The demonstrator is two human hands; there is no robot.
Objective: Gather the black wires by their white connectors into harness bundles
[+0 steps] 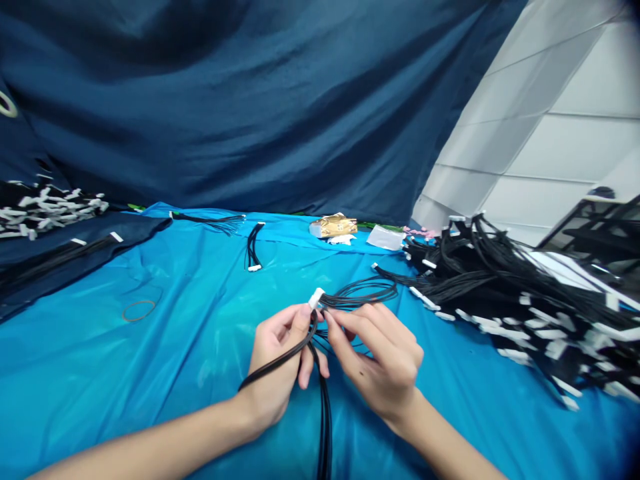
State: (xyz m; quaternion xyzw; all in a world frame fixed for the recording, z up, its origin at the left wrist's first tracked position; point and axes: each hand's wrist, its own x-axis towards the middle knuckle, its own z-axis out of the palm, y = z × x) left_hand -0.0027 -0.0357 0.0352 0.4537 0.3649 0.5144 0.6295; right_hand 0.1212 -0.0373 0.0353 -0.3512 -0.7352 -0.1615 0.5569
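**White connector [316, 298]: light, rigid head, floppy tail**

It's up between both hands, over the blue sheet [200, 360]. Left hand [270, 390] pinches its lower end, thumb to fingers. Right hand [383, 357] pinches the black wires [324, 420] just beside it, thumb to index; exact contact too small to tell. Some wires cross the left hand, others hang below. Housing looks like hard plastic; leads likely bendy, springy, slightly slick. Best hold: housing sides. Wire entry is probably the fragile spot; avoid tugging.
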